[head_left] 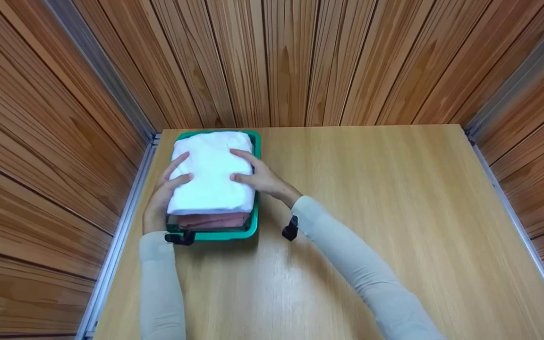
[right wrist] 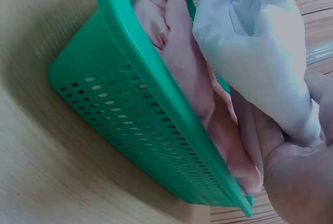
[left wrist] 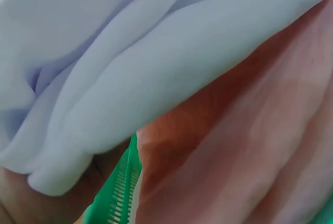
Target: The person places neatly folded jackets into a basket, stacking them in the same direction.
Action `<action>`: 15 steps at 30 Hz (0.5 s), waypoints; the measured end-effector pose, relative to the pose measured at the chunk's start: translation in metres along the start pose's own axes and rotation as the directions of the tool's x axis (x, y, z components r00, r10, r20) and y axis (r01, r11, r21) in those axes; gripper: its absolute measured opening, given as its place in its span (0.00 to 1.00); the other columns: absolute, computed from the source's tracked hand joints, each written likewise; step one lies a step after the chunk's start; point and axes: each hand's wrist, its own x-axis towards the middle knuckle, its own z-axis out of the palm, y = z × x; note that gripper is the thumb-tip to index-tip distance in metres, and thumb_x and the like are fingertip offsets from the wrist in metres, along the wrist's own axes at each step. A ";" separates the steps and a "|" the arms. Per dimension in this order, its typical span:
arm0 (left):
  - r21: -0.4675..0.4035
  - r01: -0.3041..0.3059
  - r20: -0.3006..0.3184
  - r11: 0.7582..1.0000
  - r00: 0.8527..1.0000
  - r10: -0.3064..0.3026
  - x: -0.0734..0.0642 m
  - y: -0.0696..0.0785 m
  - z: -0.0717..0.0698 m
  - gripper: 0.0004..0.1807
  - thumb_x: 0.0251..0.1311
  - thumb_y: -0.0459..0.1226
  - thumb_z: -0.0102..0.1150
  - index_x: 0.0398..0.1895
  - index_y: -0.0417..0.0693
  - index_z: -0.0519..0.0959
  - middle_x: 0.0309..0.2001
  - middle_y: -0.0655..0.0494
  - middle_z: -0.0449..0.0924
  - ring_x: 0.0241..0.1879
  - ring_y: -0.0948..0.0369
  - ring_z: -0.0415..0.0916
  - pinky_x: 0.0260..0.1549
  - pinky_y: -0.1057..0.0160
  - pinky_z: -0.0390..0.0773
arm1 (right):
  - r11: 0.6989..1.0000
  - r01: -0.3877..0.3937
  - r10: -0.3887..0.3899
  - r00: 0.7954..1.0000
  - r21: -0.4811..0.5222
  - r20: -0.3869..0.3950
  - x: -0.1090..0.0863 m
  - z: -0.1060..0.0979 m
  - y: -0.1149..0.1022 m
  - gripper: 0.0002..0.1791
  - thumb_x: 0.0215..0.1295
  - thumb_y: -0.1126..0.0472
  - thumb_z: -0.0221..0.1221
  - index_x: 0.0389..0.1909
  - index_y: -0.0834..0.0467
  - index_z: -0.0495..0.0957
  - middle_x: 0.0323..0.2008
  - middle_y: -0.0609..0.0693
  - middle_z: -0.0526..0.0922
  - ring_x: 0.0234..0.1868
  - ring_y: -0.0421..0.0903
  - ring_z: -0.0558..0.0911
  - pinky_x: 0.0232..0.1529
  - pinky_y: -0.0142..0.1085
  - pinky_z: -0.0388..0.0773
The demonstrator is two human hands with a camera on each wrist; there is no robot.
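Note:
A folded white cloth (head_left: 213, 174) lies over the green basket (head_left: 225, 235), its exact kind of garment not shown. My left hand (head_left: 161, 196) grips the cloth's left side, with thumb and a finger showing on top. On the opposite side my right hand (head_left: 260, 177) holds it the same way; in the right wrist view part of this hand (right wrist: 296, 177) reaches beneath the white cloth (right wrist: 255, 52). Folded pink cloth (head_left: 213, 221) sits in the basket under the white one, and the left wrist view shows pink fabric (left wrist: 250, 151) below the white folds (left wrist: 171, 67).
The basket has perforated sides (right wrist: 130, 114) and stands at the back left of a wooden table (head_left: 371, 198). Wood-panelled walls (head_left: 291, 66) rise behind and on both sides, with a metal rail (head_left: 125, 208) close to the left of the basket.

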 end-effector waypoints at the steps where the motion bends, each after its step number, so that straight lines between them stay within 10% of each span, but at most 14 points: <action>1: 0.009 0.005 -0.001 1.000 1.000 -0.005 0.000 -0.001 -0.001 0.36 0.72 0.47 0.65 0.81 0.76 0.66 0.89 0.66 0.33 0.87 0.50 0.30 0.81 0.35 0.39 | 1.000 -0.002 0.002 1.000 0.001 0.003 0.000 0.001 0.001 0.40 0.76 0.46 0.64 0.83 0.31 0.58 0.88 0.52 0.45 0.85 0.58 0.54 0.81 0.63 0.55; 15: 0.224 0.114 -0.124 0.968 0.988 -0.088 0.005 -0.006 -0.001 0.39 0.71 0.48 0.68 0.83 0.63 0.65 0.89 0.57 0.38 0.88 0.51 0.29 0.83 0.39 0.32 | 0.980 -0.065 0.066 0.998 -0.189 0.003 -0.006 0.008 0.013 0.37 0.80 0.52 0.61 0.84 0.37 0.58 0.85 0.57 0.53 0.81 0.55 0.62 0.80 0.57 0.62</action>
